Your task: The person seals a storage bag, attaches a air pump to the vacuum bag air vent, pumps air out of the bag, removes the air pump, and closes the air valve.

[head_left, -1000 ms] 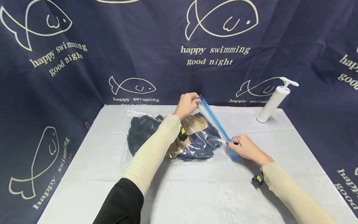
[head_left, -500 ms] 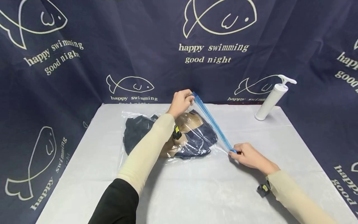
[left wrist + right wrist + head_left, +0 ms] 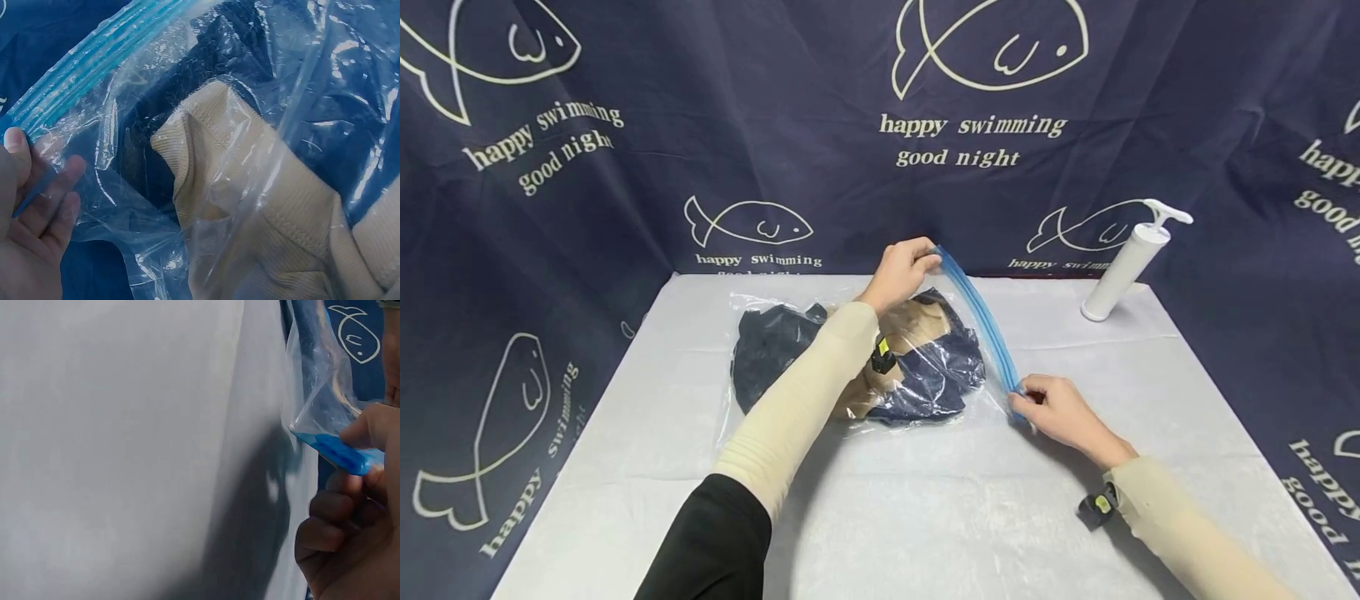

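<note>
A clear plastic zip bag (image 3: 842,425) lies on the table with folded dark navy and tan clothes (image 3: 936,375) inside. The tan piece is ribbed fabric (image 3: 250,181) in the left wrist view. Along the bag's right side runs a blue zip strip (image 3: 981,317), bowed outward. My left hand (image 3: 901,271) pinches the strip's far end, thumb against fingers. At its near end, my right hand (image 3: 1056,408) pinches the strip's corner. The right wrist view shows that thumb on a bright blue zip slider (image 3: 340,453), the other fingers curled beneath.
A white hand pump (image 3: 1123,275) with a T-handle stands tilted at the table's back right. White cloth (image 3: 925,517) covers the table. Navy curtains (image 3: 850,108) with fish prints hang behind and at both sides.
The right hand went nearer me and rightward, then slightly back up. My left hand shifted left, then right again. The zip strip was pulled straight and now bows.
</note>
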